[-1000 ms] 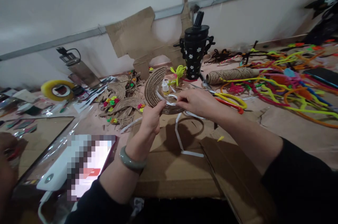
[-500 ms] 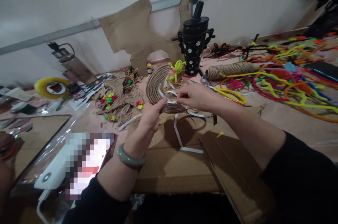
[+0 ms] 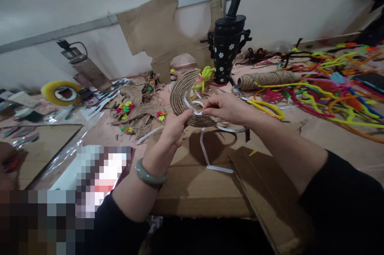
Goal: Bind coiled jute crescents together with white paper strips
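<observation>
A curved piece covered in rows of brown twine [image 3: 177, 99] is held up above a cardboard sheet. My left hand [image 3: 175, 127] grips its lower left part, thumb on the face and fingers behind. Along its inner edge runs a narrow white strip [image 3: 189, 104]. My right hand [image 3: 226, 107] is closed in a pinch at the lower inner edge, on the white strip by the look of it; the fingertips hide the exact hold. Another folded white strip [image 3: 204, 147] lies or hangs below, over the cardboard [image 3: 180, 185].
Behind stand a black flowered tumbler [image 3: 223, 53] and a grey bottle [image 3: 91, 71]. Twine pieces with coloured knots [image 3: 147, 111], a tape roll [image 3: 61, 94] and a phone [image 3: 109, 179] lie left. A twine spool [image 3: 268, 79] and bright cords [image 3: 324, 99] spread right. Another person's hand [image 3: 9, 159] shows far left.
The view has shifted slightly, so most things sit a little right and higher. Both hands keep nearly the same hold on the curved piece. At lower left, a blurred patch covers more.
</observation>
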Tool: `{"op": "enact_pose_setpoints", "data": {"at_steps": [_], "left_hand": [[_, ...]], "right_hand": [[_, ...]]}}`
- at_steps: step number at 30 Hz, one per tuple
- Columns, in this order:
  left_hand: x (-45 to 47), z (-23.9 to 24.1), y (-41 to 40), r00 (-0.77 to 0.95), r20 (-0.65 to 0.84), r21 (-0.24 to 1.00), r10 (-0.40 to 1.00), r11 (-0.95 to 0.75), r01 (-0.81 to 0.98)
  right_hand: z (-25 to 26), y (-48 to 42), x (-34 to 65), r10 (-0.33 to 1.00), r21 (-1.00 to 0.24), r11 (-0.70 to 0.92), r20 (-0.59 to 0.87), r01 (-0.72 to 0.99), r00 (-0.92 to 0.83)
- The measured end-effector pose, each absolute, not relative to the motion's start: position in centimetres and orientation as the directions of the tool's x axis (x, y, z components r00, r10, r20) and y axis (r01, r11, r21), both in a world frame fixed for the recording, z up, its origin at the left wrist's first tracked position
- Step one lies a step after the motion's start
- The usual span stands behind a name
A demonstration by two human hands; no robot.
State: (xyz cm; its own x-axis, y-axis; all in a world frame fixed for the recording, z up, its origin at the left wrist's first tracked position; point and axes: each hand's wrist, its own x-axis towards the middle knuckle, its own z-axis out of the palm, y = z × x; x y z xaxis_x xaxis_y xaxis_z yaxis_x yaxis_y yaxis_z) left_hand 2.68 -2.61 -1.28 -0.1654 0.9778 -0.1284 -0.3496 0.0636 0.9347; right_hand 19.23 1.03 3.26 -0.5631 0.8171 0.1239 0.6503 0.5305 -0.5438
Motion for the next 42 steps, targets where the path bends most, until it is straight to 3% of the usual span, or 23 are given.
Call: {"op": "enact_pose_setpoints", "data": {"at_steps": [8,19,27,35,42], "left_hand": [[2.8,-1.8,-2.7,-0.157,-0.096,0.956,0.983,0.047,-0.291],[3.1,-1.4,-2.8,-0.144,-0.138,0.932,0.980,0.079,-0.353],[3.2,-1.1,-3.1,-0.138,-0.114,0.926,0.984,0.055,-0.374],[2.9,-1.4,-2.9,-0.060,-0.129,0.917,0.990,0.096,-0.388],[2.9,-1.1,-2.9,-0.001,-0.120,0.900,0.993,0.108,-0.422]], "right_hand": [[3.4,0.7,19.0,0.818,-0.495,0.535,0.101,0.684,-0.566],[3.5,0.3,18.9,0.791,-0.410,0.596,0.153,0.690,-0.592],[3.7,0.8,19.0,0.818,-0.455,0.541,0.088,0.707,-0.569],[2.6,1.8,19.5,0.756,-0.506,0.593,0.082,0.626,-0.649],[1.5,2.3,19.3,0.836,-0.727,0.428,0.092,0.537,-0.542]]}}
